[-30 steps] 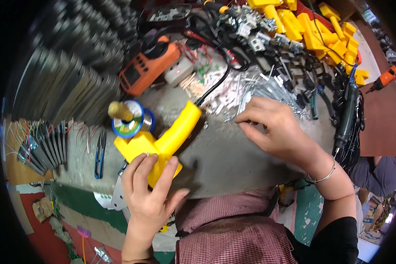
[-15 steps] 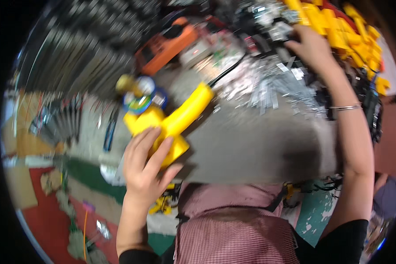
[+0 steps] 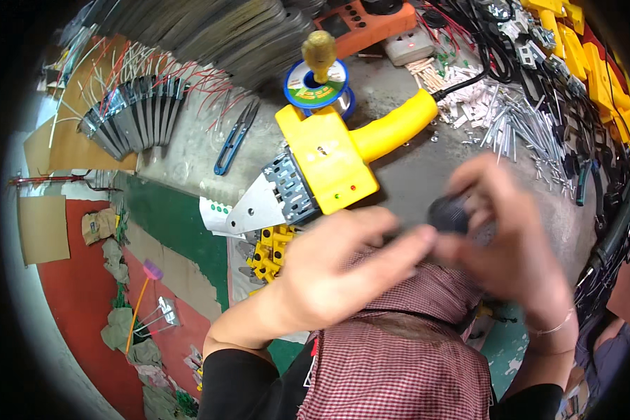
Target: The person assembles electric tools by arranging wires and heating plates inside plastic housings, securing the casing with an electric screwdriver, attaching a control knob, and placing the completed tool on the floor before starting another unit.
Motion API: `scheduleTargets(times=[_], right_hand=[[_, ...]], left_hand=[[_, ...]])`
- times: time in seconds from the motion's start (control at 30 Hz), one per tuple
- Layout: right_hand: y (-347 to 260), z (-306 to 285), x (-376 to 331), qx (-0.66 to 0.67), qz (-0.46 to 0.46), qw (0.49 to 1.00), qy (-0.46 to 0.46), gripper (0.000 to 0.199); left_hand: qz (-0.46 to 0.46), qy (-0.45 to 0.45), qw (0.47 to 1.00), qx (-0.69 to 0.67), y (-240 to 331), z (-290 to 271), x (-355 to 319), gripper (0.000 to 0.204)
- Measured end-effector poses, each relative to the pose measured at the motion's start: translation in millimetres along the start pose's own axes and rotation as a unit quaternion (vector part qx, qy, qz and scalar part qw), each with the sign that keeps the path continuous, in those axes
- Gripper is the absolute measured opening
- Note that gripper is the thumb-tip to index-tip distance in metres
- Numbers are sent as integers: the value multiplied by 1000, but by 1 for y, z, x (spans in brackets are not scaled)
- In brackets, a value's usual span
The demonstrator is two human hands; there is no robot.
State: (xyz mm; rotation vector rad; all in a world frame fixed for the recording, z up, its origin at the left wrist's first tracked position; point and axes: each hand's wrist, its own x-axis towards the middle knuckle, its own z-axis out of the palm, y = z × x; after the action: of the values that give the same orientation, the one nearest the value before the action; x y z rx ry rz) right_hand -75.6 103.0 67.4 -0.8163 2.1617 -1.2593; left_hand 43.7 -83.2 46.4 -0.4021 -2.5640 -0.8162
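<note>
Step in hand, as judged: a small black ribbed part, probably a knob (image 3: 448, 213), is being handled between both hands, over the near bench edge. It is held in the fingers of the right hand (image 3: 514, 241), grip narrow. The left hand (image 3: 322, 273) is half curled, thumb and fingers pointed at the knob; whether it is touched there cannot be told. The yellow pistol-grip heating tool (image 3: 329, 154) is laid on the bench (image 3: 189, 157), metal plate (image 3: 253, 211) to the left, near the left hand. For the next move, a steady two-handed pinch and the knob's mating side turned into view would seem to be called for. Hard to make out: both hands are motion-blurred, the knob's underside is covered by fingers, left fingertips are smeared. Far-right yellow housings (image 3: 598, 80) are cut off by the fisheye rim.
</note>
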Motion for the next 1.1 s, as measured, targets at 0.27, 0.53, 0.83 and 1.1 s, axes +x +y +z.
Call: scheduleTargets(times=[0.27,0.53,0.83,1.1], right_hand=[[-1,44,-7,240,2,963,-119,60],[28,36,31,418,176,891,24,40],[22,60,52,447,111,886,42,35],[12,68,56,384,72,917,86,35]], left_hand=[[-26,-82,996,-9,-5,-13,-17,28],[-393,165,754,-499,-68,-37,-27,29],[-378,160,682,-606,-82,-44,-43,33],[-375,126,838,-376,-66,-54,-31,33]])
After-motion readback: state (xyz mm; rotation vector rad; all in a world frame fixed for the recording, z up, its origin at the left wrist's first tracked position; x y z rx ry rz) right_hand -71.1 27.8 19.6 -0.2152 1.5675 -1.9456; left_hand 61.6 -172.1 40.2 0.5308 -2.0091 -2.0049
